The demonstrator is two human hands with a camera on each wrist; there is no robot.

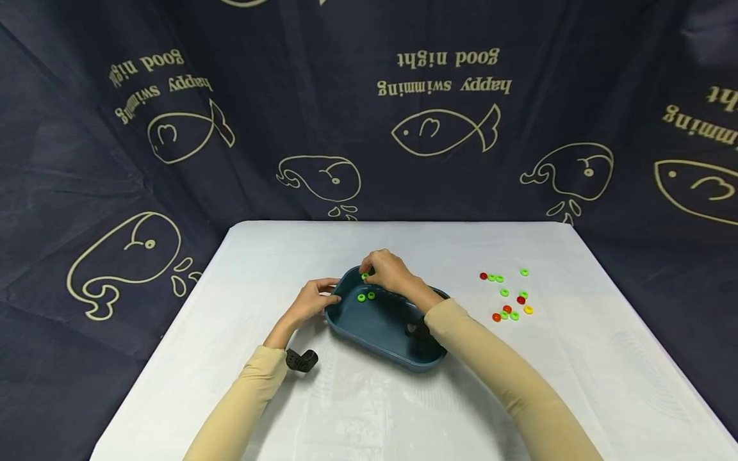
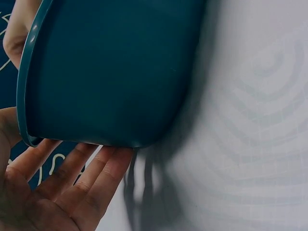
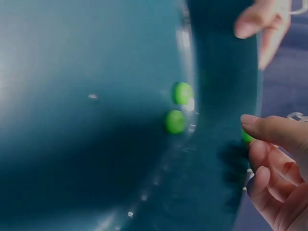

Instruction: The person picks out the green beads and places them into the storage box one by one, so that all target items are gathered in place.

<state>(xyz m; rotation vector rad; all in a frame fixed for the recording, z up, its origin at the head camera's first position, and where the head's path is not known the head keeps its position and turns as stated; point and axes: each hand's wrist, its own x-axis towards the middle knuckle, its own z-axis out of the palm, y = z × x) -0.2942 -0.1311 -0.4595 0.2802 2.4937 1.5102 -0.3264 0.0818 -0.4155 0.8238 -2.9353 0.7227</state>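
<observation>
A dark blue-green oblong basin (image 1: 375, 326) is held at its far left end by my left hand (image 1: 312, 299). The thumb lies over the rim while the fingers (image 2: 91, 180) support the outer wall. Above the basin's far left part, my right hand (image 1: 389, 272) pinches a small green ring (image 3: 247, 136) between thumb and fingertips. Two more green rings (image 3: 183, 93) lie inside on the basin floor, close to the wall. My right forearm crosses over the basin and hides part of its right side.
Small rings in green, red, orange and yellow (image 1: 528, 310) lie scattered on the white table (image 1: 605, 371) right of the basin. By the left sleeve is a black object (image 1: 302, 360), seemingly the wrist camera. A dark printed cloth (image 1: 323, 83) hangs behind the table.
</observation>
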